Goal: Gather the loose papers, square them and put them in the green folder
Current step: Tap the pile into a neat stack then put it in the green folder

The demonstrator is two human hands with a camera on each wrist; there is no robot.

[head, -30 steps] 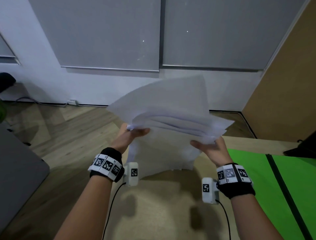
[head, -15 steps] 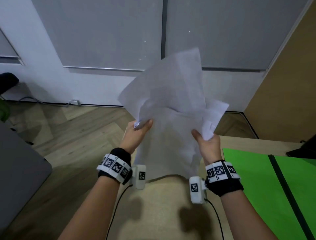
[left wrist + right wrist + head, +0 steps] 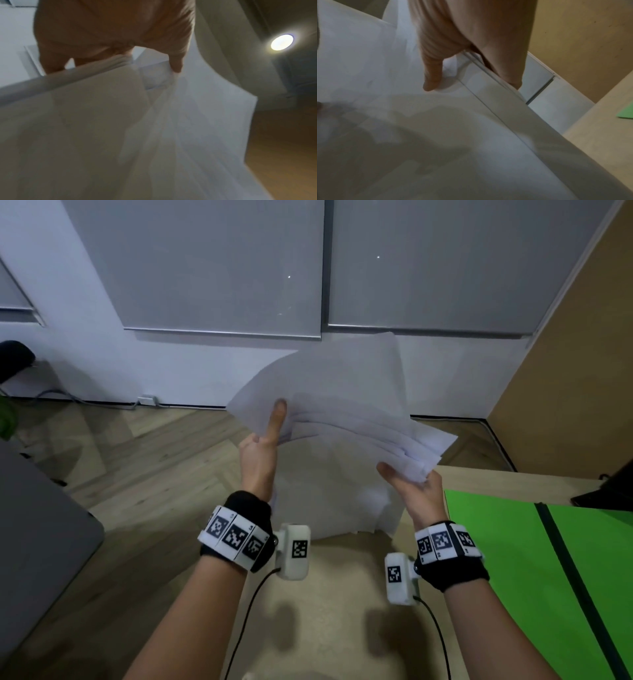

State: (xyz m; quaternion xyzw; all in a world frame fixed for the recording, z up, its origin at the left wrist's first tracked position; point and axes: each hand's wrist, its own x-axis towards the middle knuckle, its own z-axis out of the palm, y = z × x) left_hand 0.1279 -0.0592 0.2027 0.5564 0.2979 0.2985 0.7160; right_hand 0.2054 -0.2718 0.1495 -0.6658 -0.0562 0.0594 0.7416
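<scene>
A loose stack of white papers [image 3: 346, 419] hangs above the table's far edge, fanned and uneven, with its lower edge down at the tabletop. My left hand [image 3: 265, 440] holds the stack's left side, thumb stretched up the front sheet. In the left wrist view the papers [image 3: 154, 121] sit between thumb and fingers. My right hand [image 3: 407, 484] grips the right edge, thumb in front and fingers behind. The right wrist view shows the thumb pressed on the papers [image 3: 436, 135]. The green folder [image 3: 513, 559] lies open flat on the table to the right; its corner [image 3: 625, 115] shows.
The beige table [image 3: 325, 628] ends just beyond my hands, with wooden floor [image 3: 137, 457] below. A grey surface [image 3: 34, 525] is at the left. A dark object [image 3: 609, 491] sits at the far right behind the folder, beside a brown wall panel [image 3: 565, 371].
The stack stood nearly upright half a second ago and now leans back with its sheets fanned to the right. My left thumb has slid higher up the front sheet; my hands have spread apart.
</scene>
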